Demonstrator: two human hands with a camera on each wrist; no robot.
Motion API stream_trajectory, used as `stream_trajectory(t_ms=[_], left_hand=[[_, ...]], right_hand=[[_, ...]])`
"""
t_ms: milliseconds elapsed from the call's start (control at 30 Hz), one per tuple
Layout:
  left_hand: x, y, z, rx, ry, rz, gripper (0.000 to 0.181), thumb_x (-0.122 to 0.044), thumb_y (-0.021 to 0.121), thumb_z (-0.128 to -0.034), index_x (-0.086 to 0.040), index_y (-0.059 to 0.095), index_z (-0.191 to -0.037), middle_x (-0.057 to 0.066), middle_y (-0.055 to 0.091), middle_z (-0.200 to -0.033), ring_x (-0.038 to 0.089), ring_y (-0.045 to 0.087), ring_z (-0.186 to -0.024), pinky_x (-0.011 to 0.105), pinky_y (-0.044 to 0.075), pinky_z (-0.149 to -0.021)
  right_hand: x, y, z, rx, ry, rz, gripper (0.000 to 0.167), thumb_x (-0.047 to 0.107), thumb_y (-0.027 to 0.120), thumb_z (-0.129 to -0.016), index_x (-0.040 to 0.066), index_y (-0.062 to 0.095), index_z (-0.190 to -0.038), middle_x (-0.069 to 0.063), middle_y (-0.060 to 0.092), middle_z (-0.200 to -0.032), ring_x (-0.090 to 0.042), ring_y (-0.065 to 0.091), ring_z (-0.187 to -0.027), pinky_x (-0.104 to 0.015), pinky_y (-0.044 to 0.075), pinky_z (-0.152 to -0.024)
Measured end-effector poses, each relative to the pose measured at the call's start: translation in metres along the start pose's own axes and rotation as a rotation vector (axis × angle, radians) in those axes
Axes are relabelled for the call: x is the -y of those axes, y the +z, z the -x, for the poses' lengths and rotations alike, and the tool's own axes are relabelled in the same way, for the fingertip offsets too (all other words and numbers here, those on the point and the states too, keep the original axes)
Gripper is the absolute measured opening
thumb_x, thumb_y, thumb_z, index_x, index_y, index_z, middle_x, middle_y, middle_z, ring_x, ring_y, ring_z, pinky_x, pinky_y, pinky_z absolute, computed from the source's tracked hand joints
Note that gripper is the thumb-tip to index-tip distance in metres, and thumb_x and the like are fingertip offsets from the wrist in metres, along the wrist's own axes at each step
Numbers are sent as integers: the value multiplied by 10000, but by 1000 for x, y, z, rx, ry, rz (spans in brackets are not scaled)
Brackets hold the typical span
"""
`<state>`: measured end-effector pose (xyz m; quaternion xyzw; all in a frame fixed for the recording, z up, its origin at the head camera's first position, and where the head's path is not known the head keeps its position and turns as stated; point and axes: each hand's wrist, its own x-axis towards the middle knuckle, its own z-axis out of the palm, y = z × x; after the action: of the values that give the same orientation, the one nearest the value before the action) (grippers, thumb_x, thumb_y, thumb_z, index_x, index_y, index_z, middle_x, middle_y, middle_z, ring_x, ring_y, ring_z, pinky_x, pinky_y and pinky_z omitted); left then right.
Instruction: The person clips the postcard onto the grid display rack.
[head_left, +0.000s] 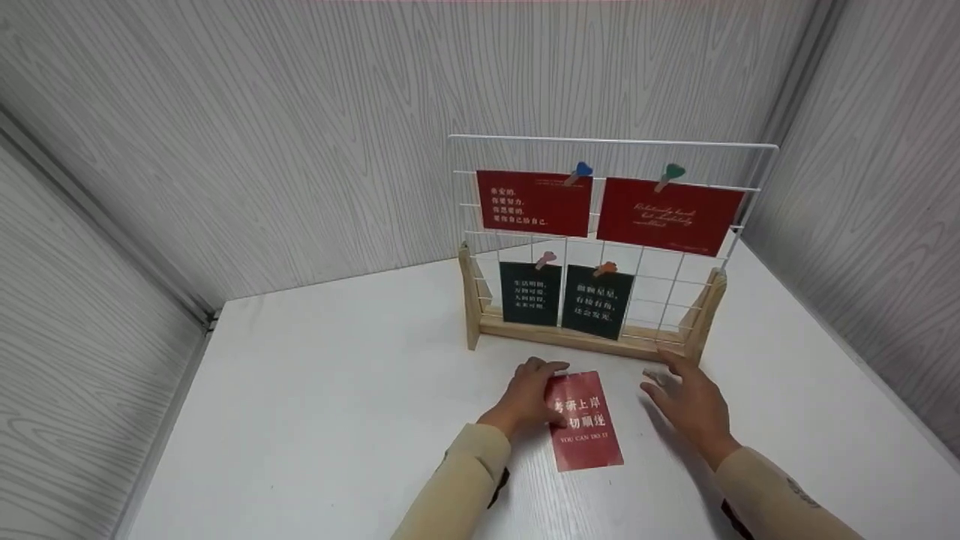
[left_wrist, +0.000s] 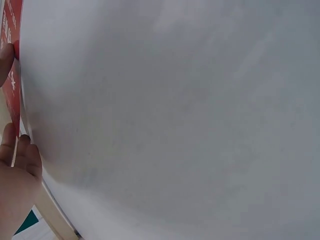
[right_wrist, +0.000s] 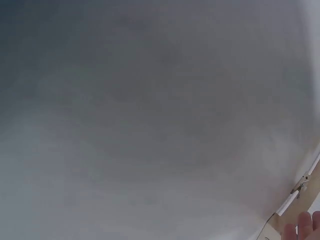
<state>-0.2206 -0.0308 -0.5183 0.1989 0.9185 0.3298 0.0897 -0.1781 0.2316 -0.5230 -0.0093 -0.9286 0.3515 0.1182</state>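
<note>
My left hand (head_left: 527, 397) rests at the upper left of a red card (head_left: 589, 442) with white lettering that lies on the table. Its thumb lies over the card's left edge, and the fingers reach its top edge, apart from the thumb. A small wooden clothespin (head_left: 652, 374) lies beyond the card to the right. Around it, my right hand (head_left: 694, 412) holds thumb and index finger apart. In the right wrist view, the clothespin (right_wrist: 301, 185) shows its metal spring, with the fingertips (right_wrist: 304, 222) a little away from it.
A white wire grid (head_left: 660, 289) in a wooden stand (head_left: 555, 335) stands just behind both hands. Two red cards (head_left: 534, 204) hang above two dark green cards (head_left: 598, 300) on it, held by coloured clothespins (head_left: 673, 174). Pale wood-grain panels (head_left: 300, 150) enclose the white table (head_left: 337, 397).
</note>
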Motion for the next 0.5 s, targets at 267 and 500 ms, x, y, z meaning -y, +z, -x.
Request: stream_trajectory(t_ms=[267,500], left_hand=[[2,1,0,16,-14,82,851,-171,892,-645,-226,483,-1389,-4,439,-1231,164,451,-1159,308,404,-990],[4,3,-1,17,-28,117,835,-176,872,-680,-196,462,-1408,21,433,-1185,192,484,-1137,327,406,-994]], right_hand=[[1,1,0,-9,-7,-7,525,180,710,-865,130,513,-1350,-159,579,-1261,-371,545,-1142,-573,392,-952],[4,2,-1,7,31,-40,480,156,704,-869,83,530,-1310,-171,598,-1221,-362,560,-1118,-545,400,-961]])
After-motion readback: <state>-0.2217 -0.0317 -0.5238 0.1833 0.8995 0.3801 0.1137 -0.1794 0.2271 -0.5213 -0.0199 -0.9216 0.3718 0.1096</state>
